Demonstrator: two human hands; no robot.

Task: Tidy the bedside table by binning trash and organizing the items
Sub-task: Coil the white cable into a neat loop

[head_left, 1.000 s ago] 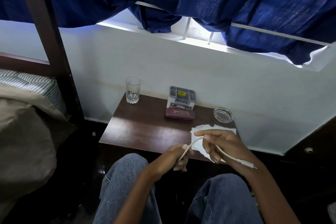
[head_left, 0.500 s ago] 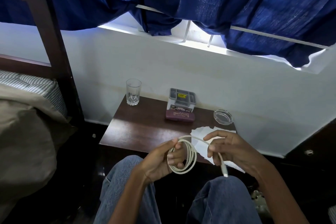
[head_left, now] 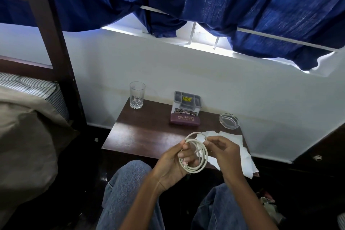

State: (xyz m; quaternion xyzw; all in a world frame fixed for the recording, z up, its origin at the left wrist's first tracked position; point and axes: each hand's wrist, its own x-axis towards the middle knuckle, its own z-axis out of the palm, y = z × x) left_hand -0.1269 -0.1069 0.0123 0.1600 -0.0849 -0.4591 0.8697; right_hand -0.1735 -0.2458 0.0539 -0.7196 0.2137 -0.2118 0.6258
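Starting on the left of the bedside table [head_left: 141,136], the clear glass [head_left: 137,95] is standing upright at the back corner, and I'm reading that one as already in its place. Moving in, the left hand [head_left: 173,162] is gripping the white cable [head_left: 202,157], fingers curled through the loops. It is holding the coil in the air just off the table's front edge, above the person's knees. The coil is looking close to fully wound, so I'm judging the winding nearly finished, with putting it away yet to come.

Behind it, against the wall, the grey organizer box [head_left: 186,101] is sitting with the maroon glasses case [head_left: 184,119] lying right in front. Whether they're touching, I can't tell, but both are looking sorted.

Now the right hand [head_left: 224,152] is pinching the top of the loop between thumb and fingertips, steadying the coil. Further right, the glass ashtray [head_left: 229,120] is sitting near the back corner. The torn white paper [head_left: 244,157] is lying across the front right corner and hanging over the edge. That's looking like the trash waiting to be binned, and I can't make out a bin anywhere.
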